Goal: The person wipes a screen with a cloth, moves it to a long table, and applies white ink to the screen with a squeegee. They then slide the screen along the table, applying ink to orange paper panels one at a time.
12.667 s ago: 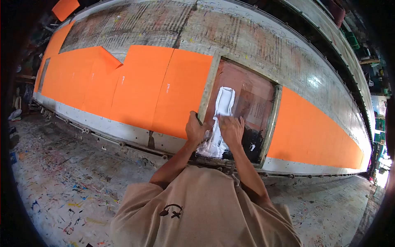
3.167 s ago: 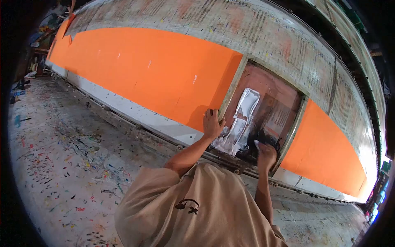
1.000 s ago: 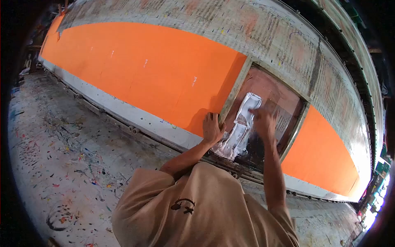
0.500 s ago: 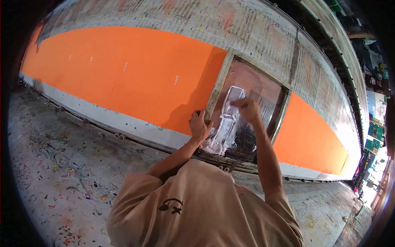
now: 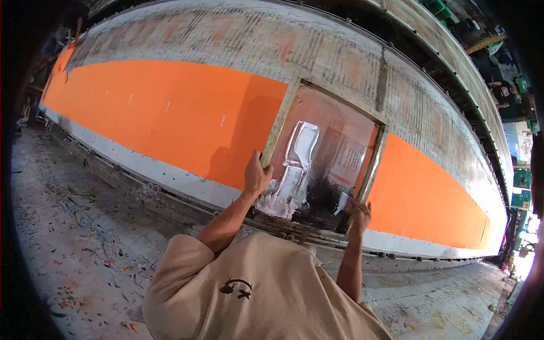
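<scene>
**Left hand grips frame**

Orange sheets flank the frame on the counter; white paste lies inside. The right hand, fingers bent, meets the opposite bar; its grip is unclear.

Open passage above the orange sheets at 9 and 3 o'clock from the frame. Obstructed at 8 o'clock by left hand, at 5 o'clock by right hand.
</scene>
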Available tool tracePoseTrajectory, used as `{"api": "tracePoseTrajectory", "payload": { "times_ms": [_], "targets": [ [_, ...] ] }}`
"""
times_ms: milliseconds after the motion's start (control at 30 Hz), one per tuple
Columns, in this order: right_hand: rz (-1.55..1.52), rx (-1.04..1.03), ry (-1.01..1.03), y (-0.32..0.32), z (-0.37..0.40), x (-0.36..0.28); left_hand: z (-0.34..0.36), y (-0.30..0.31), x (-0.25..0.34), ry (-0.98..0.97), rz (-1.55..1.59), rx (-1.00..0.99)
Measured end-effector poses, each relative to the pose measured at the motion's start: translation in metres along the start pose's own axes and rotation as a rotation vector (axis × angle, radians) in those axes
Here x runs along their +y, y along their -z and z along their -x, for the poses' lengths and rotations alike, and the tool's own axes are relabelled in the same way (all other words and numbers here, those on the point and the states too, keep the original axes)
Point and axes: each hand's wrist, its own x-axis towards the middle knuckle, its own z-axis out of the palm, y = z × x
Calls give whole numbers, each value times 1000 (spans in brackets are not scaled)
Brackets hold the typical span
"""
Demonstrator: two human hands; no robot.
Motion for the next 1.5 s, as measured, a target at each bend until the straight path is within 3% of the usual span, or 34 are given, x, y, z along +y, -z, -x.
{"api": "tracePoseTrajectory", "payload": {
  "times_ms": [33,67,133,200,300,333,367,433,467,567,733,800,867,900,1000,1067,1133,1200,1267,1300,1367,1433,1500],
  "targets": [
    [-33,180,-208,27,-8,-5,0,-17,5,-10,-7,2],
    [-59,3,-145,80,-20,14,2,-43,7,-43,-20,42],
    [445,-14,192,148,-60,27,11,-97,35,-72,0,83],
    [450,10,247,217,-112,30,16,-169,42,-106,-106,99],
    [67,5,33,257,-129,-4,46,-240,63,-25,-238,112],
    [982,15,189,268,-134,-11,61,-246,64,-26,-251,112],
    [978,10,186,275,-131,-12,75,-250,65,-65,-228,115],
    [140,262,-192,291,-113,4,87,-254,61,-90,-214,119],
    [-47,120,-26,288,-89,4,88,-255,51,-157,-319,166],
    [-8,105,41,274,-65,6,90,-243,66,-205,-505,216],
    [193,115,-94,255,-73,0,88,-244,59,-182,-542,170],
    [968,72,237,223,-61,-4,90,-244,57,-194,-500,154],
    [1184,-24,645,171,-55,-10,86,-244,55,-239,-405,152],
    [1208,-187,635,136,-65,-22,84,-245,54,-240,-380,134],
    [1273,-406,701,30,-123,-81,86,-239,61,-159,-452,96],
    [1181,-460,778,-19,-185,-96,84,-240,58,-184,-417,112],
    [1149,-484,797,-37,-204,-92,87,-239,55,-207,-385,126],
    [1245,-290,948,-45,-192,-69,85,-240,56,-197,-362,145],
    [1261,-317,957,-24,-160,-34,83,-239,58,-174,-350,137],
    [1128,-345,952,-15,-139,-33,84,-238,59,-151,-356,123],
    [1185,-346,935,-2,-120,-34,84,-236,62,-114,-341,94],
    [1295,-576,802,5,-119,-58,85,-233,66,-76,-368,74],
    [1060,-659,541,0,-157,-82,88,-233,66,-54,-325,61]
  ]
}}
